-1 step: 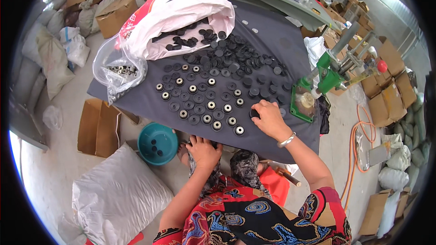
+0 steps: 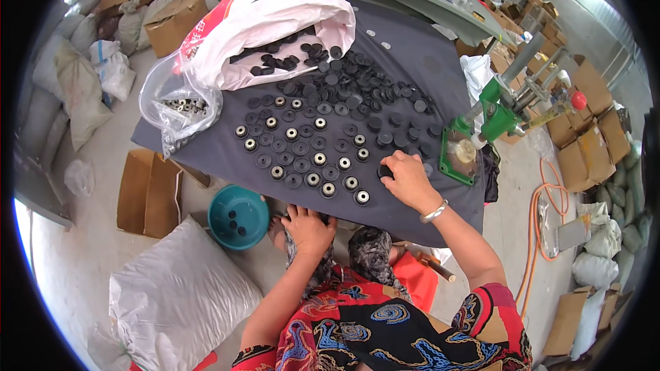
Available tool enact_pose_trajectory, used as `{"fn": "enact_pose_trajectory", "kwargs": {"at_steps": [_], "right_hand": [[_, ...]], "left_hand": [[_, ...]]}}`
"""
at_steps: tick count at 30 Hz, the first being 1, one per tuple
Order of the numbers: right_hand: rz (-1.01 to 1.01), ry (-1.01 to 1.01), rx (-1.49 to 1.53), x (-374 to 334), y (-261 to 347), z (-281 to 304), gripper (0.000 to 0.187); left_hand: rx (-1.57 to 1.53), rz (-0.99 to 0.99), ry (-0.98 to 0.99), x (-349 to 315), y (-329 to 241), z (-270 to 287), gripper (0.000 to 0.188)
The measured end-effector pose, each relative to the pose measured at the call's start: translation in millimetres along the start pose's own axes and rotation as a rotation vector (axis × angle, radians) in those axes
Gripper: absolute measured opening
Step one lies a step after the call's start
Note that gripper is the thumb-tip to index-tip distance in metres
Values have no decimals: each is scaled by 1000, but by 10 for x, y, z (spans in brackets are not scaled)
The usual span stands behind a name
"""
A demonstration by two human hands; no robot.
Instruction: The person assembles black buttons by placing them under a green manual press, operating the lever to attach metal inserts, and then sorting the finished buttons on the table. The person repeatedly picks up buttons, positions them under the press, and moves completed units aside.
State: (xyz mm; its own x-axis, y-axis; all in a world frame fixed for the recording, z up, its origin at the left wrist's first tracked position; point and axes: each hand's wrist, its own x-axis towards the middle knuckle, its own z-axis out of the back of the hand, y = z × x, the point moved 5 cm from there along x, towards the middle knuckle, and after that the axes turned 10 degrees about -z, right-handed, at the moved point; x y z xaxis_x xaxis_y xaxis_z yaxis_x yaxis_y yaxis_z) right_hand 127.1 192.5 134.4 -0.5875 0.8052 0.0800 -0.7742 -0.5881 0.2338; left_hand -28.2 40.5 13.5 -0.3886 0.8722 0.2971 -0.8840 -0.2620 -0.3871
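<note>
My right hand [image 2: 412,180] is closed, its thumb and fingers pinching a black round cap [image 2: 385,172] at the table surface. Palm down at the table's front edge, my left hand [image 2: 311,232] has its fingers apart over my knee; a dark patch beside its thumb is too hidden to name. Left of my right hand, several black grooved discs [image 2: 302,165] lie spread out. Some hold silver ring-shaped bearings [image 2: 329,189] in their centres. Behind them is a loose heap of black caps [image 2: 354,102], spilling from a white-and-red sack [image 2: 289,10].
A green hand press [image 2: 496,120] stands at the table's right. A clear bag of small metal parts [image 2: 182,106] lies at its left. Below are a teal basin [image 2: 256,207], a cardboard box [image 2: 150,196] and a full white sack [image 2: 180,297]. An orange hose [image 2: 531,254] runs along the floor.
</note>
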Motion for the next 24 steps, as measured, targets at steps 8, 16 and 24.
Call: {"fn": "enact_pose_trajectory", "kwargs": {"at_steps": [8,16,24], "right_hand": [[7,-34,2,-37,2,27,31],[147,-241,-53,34,260,224,27],[211,-74,-77,722,642,-76,20]], "left_hand": [[0,-21,-24,-8,5,19,62],[-18,-21,-38,14,-13,20,59],[13,-20,-23,10,-4,9,61]]}}
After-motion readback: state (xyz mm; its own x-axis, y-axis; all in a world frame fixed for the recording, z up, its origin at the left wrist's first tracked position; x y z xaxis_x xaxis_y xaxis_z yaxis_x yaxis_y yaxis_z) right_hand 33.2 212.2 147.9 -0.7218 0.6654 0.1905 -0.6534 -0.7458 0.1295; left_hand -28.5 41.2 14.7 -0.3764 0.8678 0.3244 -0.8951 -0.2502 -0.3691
